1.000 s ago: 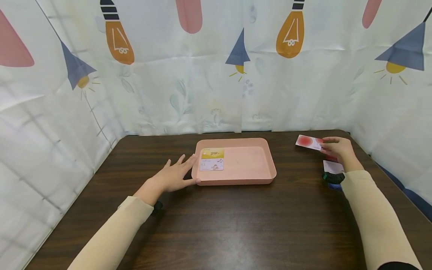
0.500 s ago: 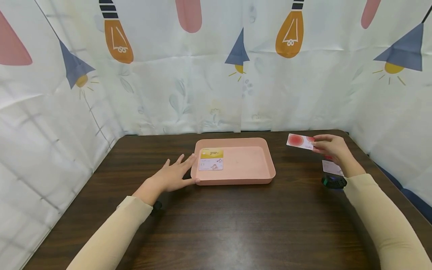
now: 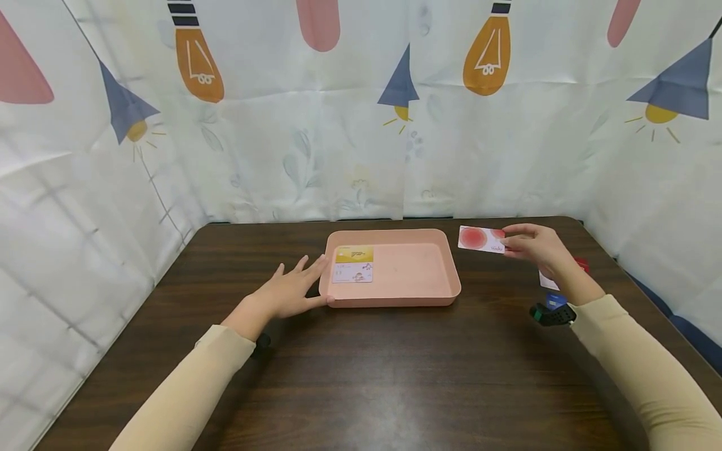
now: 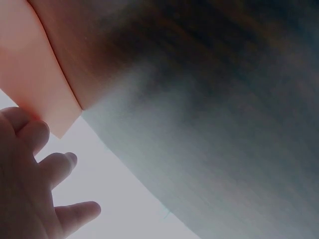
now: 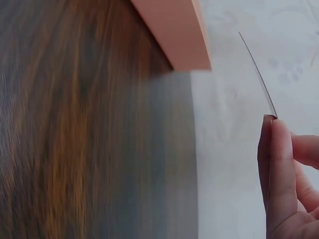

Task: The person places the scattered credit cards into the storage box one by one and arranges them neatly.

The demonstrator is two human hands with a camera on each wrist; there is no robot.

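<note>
"What is filling the background?"

"A patterned curtain (image 3: pixel 350 156) is hanging behind the far edge of the dark wooden worktop (image 3: pixel 361 376)."

"And what is the worktop carrying?"

"A pink tray (image 3: pixel 412 272) is sitting near the middle of the far edge, its long sides running roughly along that edge."

"How are the hands placed?"

"The left hand (image 3: pixel 282 294) is resting against the tray's left end, its fingers spreading wide; it is only touching the tray. The right hand (image 3: pixel 538 247) is pinching the right end of a red-and-white card (image 3: pixel 479 239) between thumb and fingers, leaving them barely apart."

"Where is that card, exactly?"

"It is hanging raised above the worktop, between the tray and the worktop's far right corner, near the tray but apart from it. The right wrist view is showing it edge-on."

"Any others?"

"A yellow card (image 3: pixel 354 254) and a printed white card (image 3: pixel 352 273) are lying in the tray's left end, the yellow one farther off; I'm not managing to tell whether they're overlapping. Towards the worktop's right edge, a red card (image 3: pixel 582 264), a half-hidden white card (image 3: pixel 547 282) and a blue card (image 3: pixel 555 300) are showing around the right wrist."
</note>
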